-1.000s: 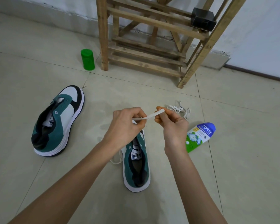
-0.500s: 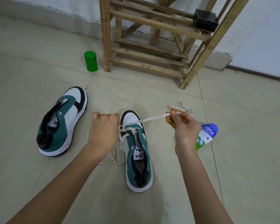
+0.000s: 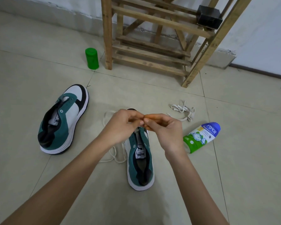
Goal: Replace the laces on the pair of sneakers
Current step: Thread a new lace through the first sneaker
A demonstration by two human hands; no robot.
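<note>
Left grip [image 3: 122,125] and right grip [image 3: 165,129] are pinching the lace [image 3: 106,116] together over the near sneaker [image 3: 141,159] standing on the floor [image 3: 234,176]. A bottle [image 3: 201,137] is lying beside it, a jar [image 3: 92,58] standing farther off, contents hidden.

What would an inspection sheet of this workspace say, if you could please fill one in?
Surface: tiled floor, pale, with grout lines.
Job's things: near sneaker between the forearms, toe pointing away; other sneaker to its left, no lace visible in it; lace looping on the floor left of the near sneaker; spare lace bundled to the right.
Clutter: green jar upright by the rack; nycil bottle lying on its side.
Hands: left hand and right hand pinch fingertip to fingertip over the near sneaker's toe, apparently on the lace; its end is hidden.
Cables: nothing seen.
Surroundings: wooden rack by the white wall; black box on it.
</note>
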